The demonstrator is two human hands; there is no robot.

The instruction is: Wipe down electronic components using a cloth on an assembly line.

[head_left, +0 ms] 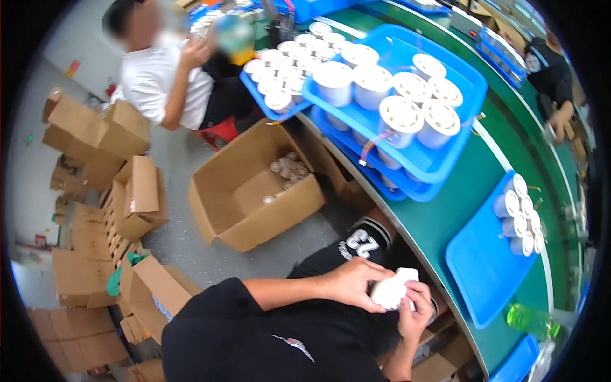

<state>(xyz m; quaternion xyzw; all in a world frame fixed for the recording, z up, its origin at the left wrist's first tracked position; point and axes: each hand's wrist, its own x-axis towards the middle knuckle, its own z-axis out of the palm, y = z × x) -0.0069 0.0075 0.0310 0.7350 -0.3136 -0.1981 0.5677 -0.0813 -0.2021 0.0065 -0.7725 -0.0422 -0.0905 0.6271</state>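
Note:
Above my lap, both hands hold one white plastic part [393, 290] with a rounded, uneven outline. My left hand [354, 284] grips it from the left, thumb and fingers closed at its edge. My right hand [414, 308] pinches its right side with bent fingers. The part's exact kind cannot be made out, as fingers cover its edges. On the bench to the right, a blue tray [487, 270] carries several white cylindrical units [517, 215] at its far end. Farther off, stacked blue trays [439, 167] hold larger white cylinders [400, 118] with slotted tops and thin wires.
The green bench [425, 219] curves along my right. A large open cardboard box [254, 223] with small white parts stands on the floor ahead-left. More cartons [137, 197] line the left. A green bottle [531, 320] lies at lower right. A co-worker in white [162, 83] sits beyond.

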